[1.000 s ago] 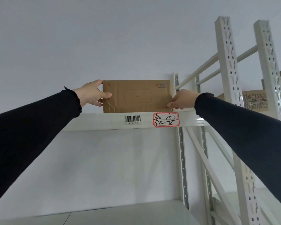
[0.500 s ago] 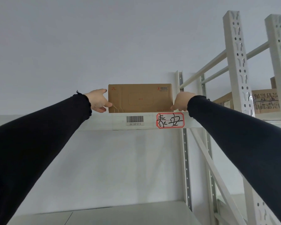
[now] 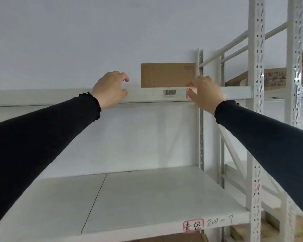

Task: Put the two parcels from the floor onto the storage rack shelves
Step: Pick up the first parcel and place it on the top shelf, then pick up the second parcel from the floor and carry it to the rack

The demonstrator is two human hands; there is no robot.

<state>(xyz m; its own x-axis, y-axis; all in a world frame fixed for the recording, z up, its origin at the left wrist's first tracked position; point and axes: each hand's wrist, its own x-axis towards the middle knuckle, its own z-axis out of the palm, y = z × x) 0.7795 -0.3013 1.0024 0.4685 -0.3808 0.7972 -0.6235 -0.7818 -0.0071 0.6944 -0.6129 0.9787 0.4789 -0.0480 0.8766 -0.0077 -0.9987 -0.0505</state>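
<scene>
On the top shelf (image 3: 59,97), right end, a parcel (image 3: 167,75) sits upright against the wall, its right edge just beside the rear post (image 3: 201,109). Only one parcel is on this rack; cardboard at the bottom edge of the view, under the middle shelf (image 3: 147,198), could be the second, can't confirm.

Risks, as I judge them:
- Parcel stands on a long edge and its base is hidden behind the shelf's front beam, so seating can't be checked. If it only leans on the wall, a bump to the rack could tip it forward off the shelf.
- Right hand (image 3: 205,92) is in front of the beam, near the parcel's lower right corner. A snag there could drag the parcel outward.
- The second parcel calls for a bend to the floor; a grab at the rack for balance would shake the top shelf.

Hands:
- Left hand (image 3: 110,89): empty, fingers loosely curled and partly spread, in front of the beam left of the parcel, clear of it. Can't tell if it touches the beam.
- Right hand: empty, fingers splayed, overlapping the red label (image 3: 189,92) beside the barcode (image 3: 169,93). No grip on the parcel.
</scene>
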